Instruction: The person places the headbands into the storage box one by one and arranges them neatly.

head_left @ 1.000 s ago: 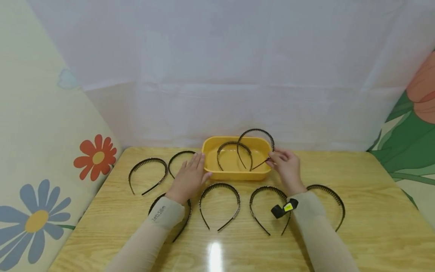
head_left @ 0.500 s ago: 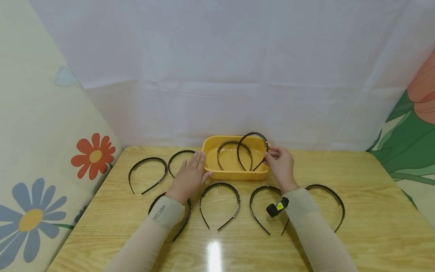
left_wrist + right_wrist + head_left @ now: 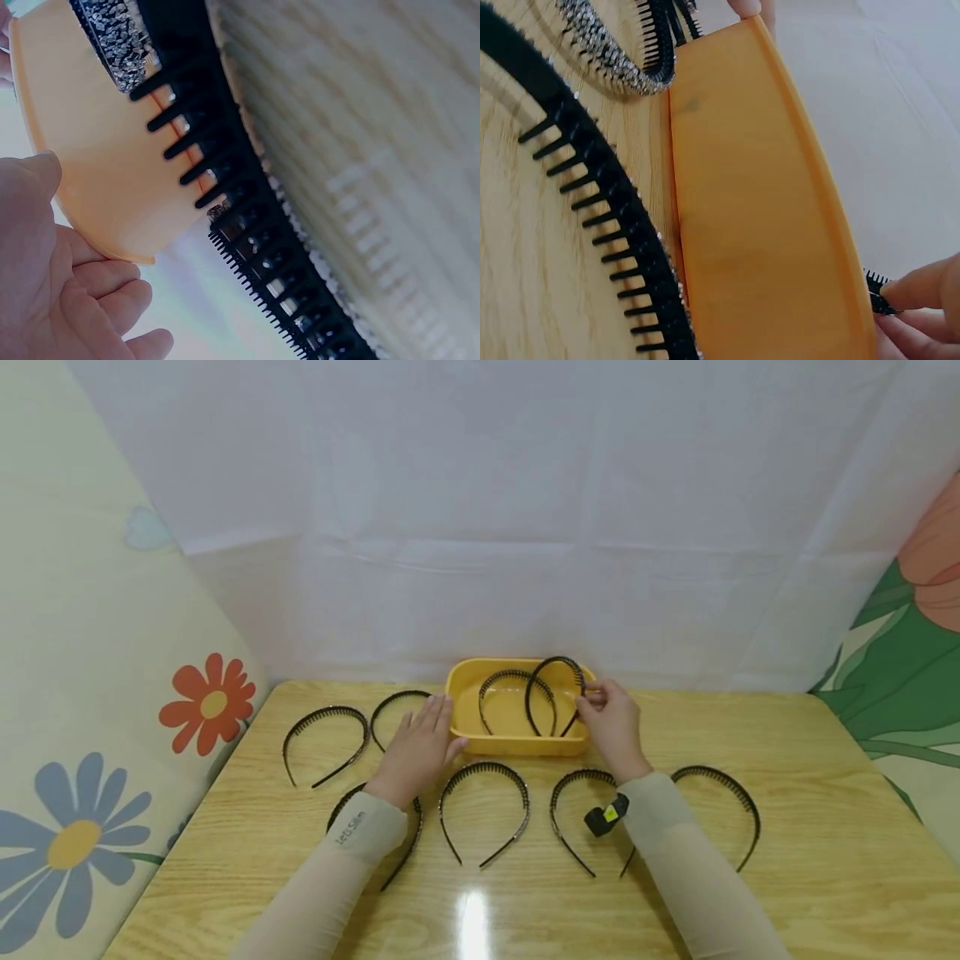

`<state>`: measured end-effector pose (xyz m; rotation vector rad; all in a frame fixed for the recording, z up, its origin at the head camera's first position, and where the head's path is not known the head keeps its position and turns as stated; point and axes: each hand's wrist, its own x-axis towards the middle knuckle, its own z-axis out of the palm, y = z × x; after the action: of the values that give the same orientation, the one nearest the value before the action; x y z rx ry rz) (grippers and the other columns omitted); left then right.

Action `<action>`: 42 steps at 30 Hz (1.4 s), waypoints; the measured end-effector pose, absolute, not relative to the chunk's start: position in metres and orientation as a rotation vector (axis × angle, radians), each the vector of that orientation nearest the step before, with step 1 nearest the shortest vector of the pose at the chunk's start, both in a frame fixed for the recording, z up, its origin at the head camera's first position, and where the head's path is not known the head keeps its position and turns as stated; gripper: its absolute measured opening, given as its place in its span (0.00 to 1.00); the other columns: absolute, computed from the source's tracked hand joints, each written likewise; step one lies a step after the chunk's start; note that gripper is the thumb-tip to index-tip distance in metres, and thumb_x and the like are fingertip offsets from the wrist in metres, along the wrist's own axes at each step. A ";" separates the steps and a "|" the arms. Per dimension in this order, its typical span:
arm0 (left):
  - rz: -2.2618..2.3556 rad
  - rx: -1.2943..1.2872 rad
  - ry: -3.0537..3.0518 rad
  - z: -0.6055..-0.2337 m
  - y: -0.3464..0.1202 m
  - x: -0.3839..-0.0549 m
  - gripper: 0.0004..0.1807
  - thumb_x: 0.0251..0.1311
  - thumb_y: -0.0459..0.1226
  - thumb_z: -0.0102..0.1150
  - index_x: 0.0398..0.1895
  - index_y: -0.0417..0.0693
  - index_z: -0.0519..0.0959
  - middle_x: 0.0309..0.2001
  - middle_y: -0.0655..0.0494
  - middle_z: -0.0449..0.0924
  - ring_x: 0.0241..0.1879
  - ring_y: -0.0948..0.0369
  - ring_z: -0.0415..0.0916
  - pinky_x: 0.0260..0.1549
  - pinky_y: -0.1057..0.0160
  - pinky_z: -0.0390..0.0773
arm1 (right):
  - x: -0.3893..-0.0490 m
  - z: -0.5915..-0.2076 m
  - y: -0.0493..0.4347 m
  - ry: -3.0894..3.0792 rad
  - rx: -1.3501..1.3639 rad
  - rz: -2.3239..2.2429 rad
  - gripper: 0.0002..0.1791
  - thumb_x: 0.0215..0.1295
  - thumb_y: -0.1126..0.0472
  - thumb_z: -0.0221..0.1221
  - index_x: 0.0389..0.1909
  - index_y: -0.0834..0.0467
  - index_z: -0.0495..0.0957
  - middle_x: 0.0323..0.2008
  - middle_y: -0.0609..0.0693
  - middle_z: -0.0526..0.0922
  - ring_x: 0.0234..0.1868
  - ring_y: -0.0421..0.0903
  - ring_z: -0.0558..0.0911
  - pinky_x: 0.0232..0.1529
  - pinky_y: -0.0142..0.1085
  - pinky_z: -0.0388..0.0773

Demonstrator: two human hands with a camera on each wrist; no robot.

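My right hand pinches a black toothed headband by its right side, at the right end of a yellow plastic bin. The band's lower ends reach down inside the bin. Another headband lies in the bin, overlapped by the held one. My left hand rests with straight fingers against the bin's left end, the thumb near its front corner. In the right wrist view, thumb and fingers pinch a piece of the headband beyond the bin's rim; the bin's wall hides the rest.
Several more headbands, some with glitter, lie on the wooden table: one at far left, one before the bin, one at right. My forearms pass over some. A white cloth hangs behind.
My right hand has moved left and carried the headband further over and down into the bin. The left hand has stayed at the bin's left end.
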<state>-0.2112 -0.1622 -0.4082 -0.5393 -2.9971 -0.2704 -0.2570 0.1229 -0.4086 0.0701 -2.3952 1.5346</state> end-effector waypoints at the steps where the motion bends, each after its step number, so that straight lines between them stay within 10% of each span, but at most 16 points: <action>1: -0.270 -0.539 -2.996 -0.408 -0.162 -0.211 0.39 0.80 0.49 0.44 0.78 0.28 0.49 0.77 0.32 0.49 0.78 0.40 0.47 0.74 0.36 0.49 | -0.257 -0.409 0.123 -2.412 0.072 1.511 0.16 0.69 0.69 0.62 0.55 0.71 0.78 0.40 0.67 0.86 0.37 0.59 0.88 0.34 0.37 0.88; 23: -0.253 -0.537 -2.994 -0.408 -0.163 -0.212 0.40 0.80 0.51 0.42 0.78 0.29 0.49 0.78 0.34 0.49 0.78 0.41 0.48 0.74 0.37 0.50 | -0.257 -0.405 0.129 -2.474 0.131 1.300 0.17 0.68 0.66 0.59 0.55 0.70 0.79 0.36 0.62 0.84 0.34 0.56 0.84 0.32 0.45 0.83; 33: -0.261 -0.542 -2.997 -0.407 -0.163 -0.210 0.40 0.79 0.51 0.43 0.78 0.29 0.48 0.78 0.33 0.49 0.78 0.41 0.48 0.74 0.36 0.49 | -0.247 -0.399 0.145 -2.416 0.216 1.352 0.14 0.67 0.69 0.55 0.50 0.69 0.81 0.33 0.59 0.84 0.31 0.51 0.81 0.27 0.29 0.75; 42: -0.272 -0.534 -3.002 -0.410 -0.163 -0.213 0.40 0.79 0.51 0.44 0.78 0.29 0.49 0.78 0.34 0.49 0.78 0.41 0.47 0.75 0.37 0.48 | -0.229 -0.396 0.159 -2.578 0.320 1.297 0.15 0.72 0.65 0.53 0.53 0.68 0.80 0.42 0.61 0.84 0.40 0.55 0.83 0.38 0.46 0.84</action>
<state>-0.2126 -0.1625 -0.4105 -0.5342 -3.0016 -0.2724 -0.2290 0.1594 -0.3961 0.3195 -2.5780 1.2971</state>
